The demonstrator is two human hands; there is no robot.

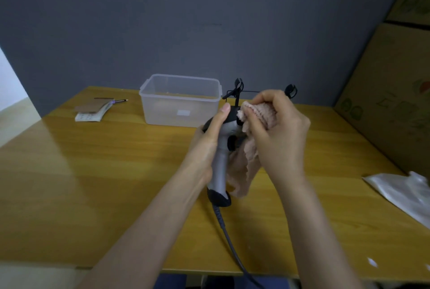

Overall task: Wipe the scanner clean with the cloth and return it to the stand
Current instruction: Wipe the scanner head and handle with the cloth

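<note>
Above the wooden tabletop (93, 172), the left hand (207, 146) has its grip clenched around the grey handle of the barcode scanner (221, 160), thumb lying along the black head. The right hand (277, 135) grasps a bunched pink cloth (260, 111) and presses it to the scanner's head, the loose end hanging beside the handle. The scanner's cable (226, 237) trails toward the near edge. Just behind the hands stands the black wire stand (238, 89), beside a clear plastic container (180, 100).
</note>
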